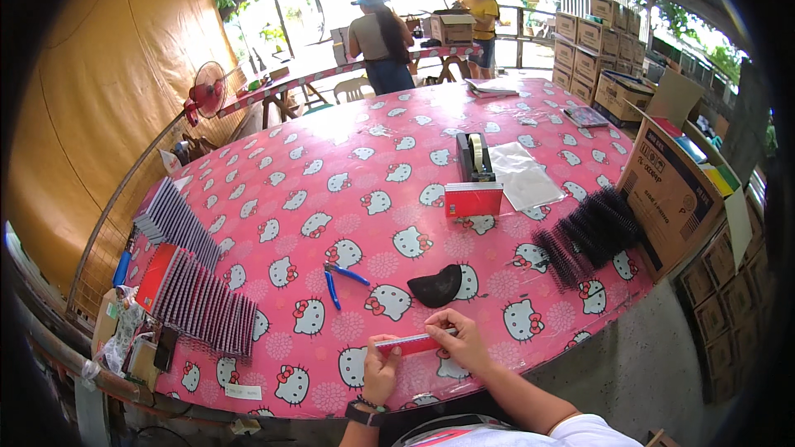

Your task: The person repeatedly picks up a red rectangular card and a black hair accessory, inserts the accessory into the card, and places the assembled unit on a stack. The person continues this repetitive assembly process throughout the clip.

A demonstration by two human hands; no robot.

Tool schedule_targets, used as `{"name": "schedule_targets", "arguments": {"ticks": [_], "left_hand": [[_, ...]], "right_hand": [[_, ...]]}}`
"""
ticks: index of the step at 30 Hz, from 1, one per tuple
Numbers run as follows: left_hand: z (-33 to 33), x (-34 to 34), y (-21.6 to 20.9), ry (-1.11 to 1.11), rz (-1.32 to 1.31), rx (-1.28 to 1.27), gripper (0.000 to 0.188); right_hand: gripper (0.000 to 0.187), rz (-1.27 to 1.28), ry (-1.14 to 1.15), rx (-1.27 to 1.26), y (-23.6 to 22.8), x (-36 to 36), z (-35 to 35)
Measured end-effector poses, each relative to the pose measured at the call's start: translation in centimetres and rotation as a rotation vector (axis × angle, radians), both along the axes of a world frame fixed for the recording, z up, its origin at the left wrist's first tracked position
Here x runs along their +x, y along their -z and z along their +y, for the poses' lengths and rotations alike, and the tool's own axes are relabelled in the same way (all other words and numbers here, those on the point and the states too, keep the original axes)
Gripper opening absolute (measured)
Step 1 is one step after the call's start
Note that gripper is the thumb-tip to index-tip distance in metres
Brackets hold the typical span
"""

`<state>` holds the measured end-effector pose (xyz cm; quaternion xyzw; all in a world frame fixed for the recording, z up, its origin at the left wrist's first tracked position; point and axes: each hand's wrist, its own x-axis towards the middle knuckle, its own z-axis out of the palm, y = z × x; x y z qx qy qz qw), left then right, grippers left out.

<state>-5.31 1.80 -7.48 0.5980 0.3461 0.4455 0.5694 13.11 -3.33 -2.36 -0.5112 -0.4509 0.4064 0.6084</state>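
Note:
A small red notebook is held up on edge near the front of the table. My left hand is closed round its left end, thumb on the red cover. At the right end of its top edge, the fingers of my right hand are pinched together; any small part between them is too small to make out. Just beyond lies a black half-round cloth piece. Blue-handled cutting pliers rest to the left of it, their handles spread.
Rows of spiral-bound notebooks stand at left. Beyond my hands are a red notebook stack, a tape dispenser and clear sheets. Black spiral coils lie by a cardboard box at right. Two people stand at a far table.

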Motion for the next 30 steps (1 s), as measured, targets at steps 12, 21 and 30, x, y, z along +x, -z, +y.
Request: {"name": "schedule_targets", "arguments": {"ticks": [12, 21, 30], "left_hand": [[-2.8, 3.4, -6.7, -0.217, 0.667, 0.853, 0.031], [-1.0, 1.4, -7.4, -0.194, 0.641, 0.905, 0.035], [0.5, -0.2, -8.1, -0.252, 0.627, 0.944, 0.037]], "right_hand": [[0.013, -0.286, 0.156, 0.112, -0.3, 2.6, 0.5], [0.031, -1.383, 0.814, -0.344, 2.9, 22.7, -0.7], [0.013, -1.536, 0.741, -0.410, 2.1, 23.6, 0.7]]}}
